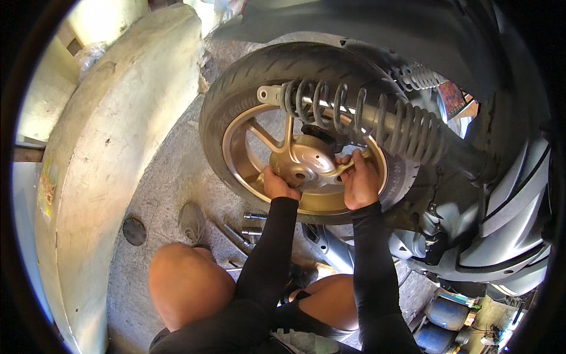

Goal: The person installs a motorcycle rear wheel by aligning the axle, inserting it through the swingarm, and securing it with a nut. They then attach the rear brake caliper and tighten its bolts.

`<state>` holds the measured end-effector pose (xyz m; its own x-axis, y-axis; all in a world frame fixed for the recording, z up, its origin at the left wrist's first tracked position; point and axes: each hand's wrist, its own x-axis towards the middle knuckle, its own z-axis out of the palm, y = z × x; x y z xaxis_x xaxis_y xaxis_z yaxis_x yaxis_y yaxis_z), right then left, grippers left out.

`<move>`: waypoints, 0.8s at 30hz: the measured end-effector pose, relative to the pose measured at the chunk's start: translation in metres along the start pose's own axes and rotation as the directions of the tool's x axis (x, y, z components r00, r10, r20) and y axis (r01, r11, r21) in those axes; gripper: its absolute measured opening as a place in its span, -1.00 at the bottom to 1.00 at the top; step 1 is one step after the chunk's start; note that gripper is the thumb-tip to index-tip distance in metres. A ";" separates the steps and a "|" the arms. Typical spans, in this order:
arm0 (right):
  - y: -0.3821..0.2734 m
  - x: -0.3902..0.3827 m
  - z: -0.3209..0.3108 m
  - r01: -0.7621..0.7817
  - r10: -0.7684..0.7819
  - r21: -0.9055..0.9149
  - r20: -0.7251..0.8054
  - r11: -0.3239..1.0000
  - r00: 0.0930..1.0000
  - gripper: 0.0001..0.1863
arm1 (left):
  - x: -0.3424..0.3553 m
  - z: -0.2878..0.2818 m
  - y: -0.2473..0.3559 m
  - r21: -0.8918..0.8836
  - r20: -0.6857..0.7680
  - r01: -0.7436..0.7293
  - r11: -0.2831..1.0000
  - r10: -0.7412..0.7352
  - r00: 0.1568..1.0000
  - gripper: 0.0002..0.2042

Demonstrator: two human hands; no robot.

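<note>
A scooter's rear wheel point(247, 88) with a black tyre and a gold alloy rim point(253, 159) stands in front of me. My left hand point(277, 184) presses against the lower part of the gold hub point(306, 162). My right hand point(358, 180) grips a gold spoke at the hub's right side. A grey coil spring shock absorber point(359, 115) hangs loose across the top of the wheel, its lower eye free at the left. Both forearms wear black sleeves.
Sockets and metal tools point(244, 230) lie on the concrete floor under the wheel. A grey shoe point(191, 221) and my bare knees are below. A concrete kerb point(112, 147) curves along the left. The scooter's silver body point(501, 236) fills the right; blue cylinders point(445, 315) sit at the lower right.
</note>
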<state>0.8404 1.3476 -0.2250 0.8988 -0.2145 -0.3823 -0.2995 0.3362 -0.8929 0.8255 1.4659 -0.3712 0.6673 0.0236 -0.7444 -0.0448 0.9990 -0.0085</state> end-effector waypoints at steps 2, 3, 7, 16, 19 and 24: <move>0.001 0.000 0.000 -0.007 0.007 0.008 0.001 1.000 1.000 -0.81 | 0.002 -0.005 0.000 -0.019 -0.044 -0.008 1.000 0.007 0.999 -0.67; 0.002 0.000 0.000 0.006 -0.006 -0.002 0.019 1.000 1.000 -0.82 | 0.003 -0.008 -0.001 -0.029 -0.035 -0.013 1.000 0.012 0.999 -0.66; 0.007 0.002 0.005 -0.002 0.002 -0.012 0.021 1.000 1.000 -0.86 | 0.008 -0.011 -0.003 -0.046 -0.075 -0.058 0.997 0.054 0.996 -0.64; 0.021 0.013 0.024 -0.001 0.005 -0.075 0.051 0.997 0.999 -0.89 | 0.011 -0.013 0.006 -0.052 -0.068 -0.105 0.993 0.101 0.993 -0.60; 0.015 0.022 0.026 -0.050 0.050 -0.153 -0.004 0.987 0.999 -0.87 | 0.022 -0.012 0.000 -0.054 -0.078 -0.099 0.994 0.095 0.992 -0.60; 0.006 0.028 0.028 -0.017 0.022 -0.179 0.022 0.984 1.000 -0.89 | 0.036 -0.011 -0.014 -0.055 -0.014 -0.066 0.996 0.065 0.998 -0.56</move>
<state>0.8731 1.3695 -0.2340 0.8990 -0.1868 -0.3960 -0.3674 0.1704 -0.9143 0.8415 1.4526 -0.4051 0.6528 0.0883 -0.7523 -0.1298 0.9915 0.0037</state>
